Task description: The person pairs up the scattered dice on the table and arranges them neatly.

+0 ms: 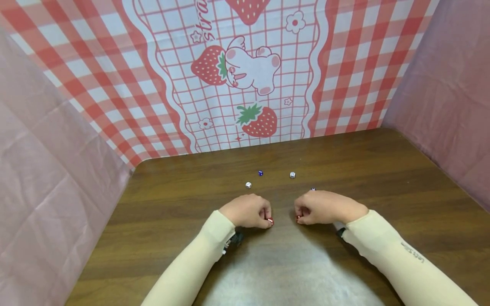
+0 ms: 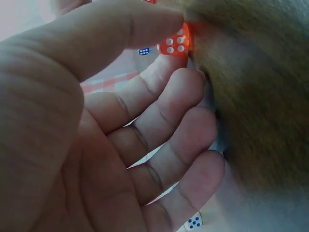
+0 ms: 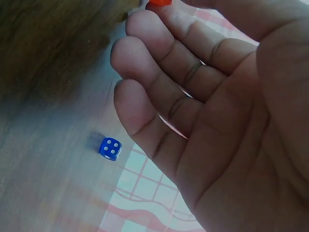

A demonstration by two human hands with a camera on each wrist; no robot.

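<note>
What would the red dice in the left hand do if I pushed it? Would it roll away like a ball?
Probably not: the red die has flat faces, so it should slide or tumble a little. It's likely light, being tiny beside the left hand. It seems stiff too, since the pinch doesn't visibly squash it.

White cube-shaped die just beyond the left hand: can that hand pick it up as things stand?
Probably not yet: the left hand pinches a red cube-shaped die with white pips. The way to the white die otherwise looks free, nothing visible between.
</note>
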